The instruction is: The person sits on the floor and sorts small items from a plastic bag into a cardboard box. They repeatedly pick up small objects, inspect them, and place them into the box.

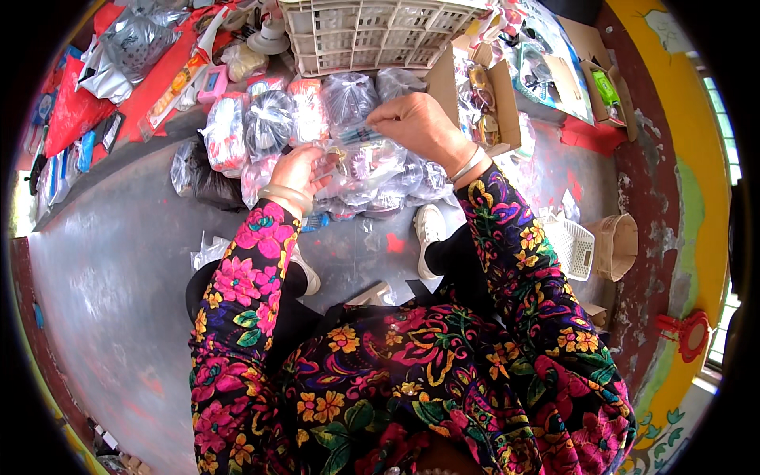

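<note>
Left hand (299,168) grip closed on lower left edge of clear plastic packet (360,154); right hand (413,120) pinches its top edge. Packet held between both hands, above pile of bagged items (269,123) on grey floor (119,269).

Both forearms stretched forward in floral sleeves, bangles at wrists; left hand (299,170) cupped palm-up, right hand (416,120) above it, fingers pinched downward.
</note>
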`<state>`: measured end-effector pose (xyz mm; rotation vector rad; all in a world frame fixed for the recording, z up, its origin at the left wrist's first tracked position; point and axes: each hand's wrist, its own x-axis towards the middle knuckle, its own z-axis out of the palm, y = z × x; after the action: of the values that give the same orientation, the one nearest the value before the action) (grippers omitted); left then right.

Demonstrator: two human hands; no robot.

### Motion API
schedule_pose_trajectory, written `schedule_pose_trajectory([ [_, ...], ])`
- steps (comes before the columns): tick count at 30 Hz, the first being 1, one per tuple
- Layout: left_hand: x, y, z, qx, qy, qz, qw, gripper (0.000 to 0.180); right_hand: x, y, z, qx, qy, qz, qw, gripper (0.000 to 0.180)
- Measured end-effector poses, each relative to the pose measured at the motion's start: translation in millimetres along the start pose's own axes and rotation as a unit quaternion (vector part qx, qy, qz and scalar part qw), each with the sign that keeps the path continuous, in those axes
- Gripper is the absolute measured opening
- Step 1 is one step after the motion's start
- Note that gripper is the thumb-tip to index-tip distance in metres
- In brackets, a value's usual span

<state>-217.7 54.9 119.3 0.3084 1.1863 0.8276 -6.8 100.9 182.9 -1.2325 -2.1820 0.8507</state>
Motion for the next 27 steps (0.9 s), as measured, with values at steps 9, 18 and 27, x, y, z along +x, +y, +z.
schedule_pose_trajectory([
  [9,-19.8,7.4,25.7,0.112,-0.05,0.117,0.986,0.037,3.3,-7.1,2.4,0.231,-0.058,0.19,0.952,0.017],
  [18,2.3,-5.1,12.5,0.034,-0.109,0.124,0.986,0.034,6.7,-1.5,9.7,0.283,0.004,0.199,0.938,0.015],
  [27,9.9,-10.7,3.0,0.018,-0.107,0.118,0.987,0.037,11.1,23.7,-17.5,0.359,0.063,0.17,0.916,0.01],
])
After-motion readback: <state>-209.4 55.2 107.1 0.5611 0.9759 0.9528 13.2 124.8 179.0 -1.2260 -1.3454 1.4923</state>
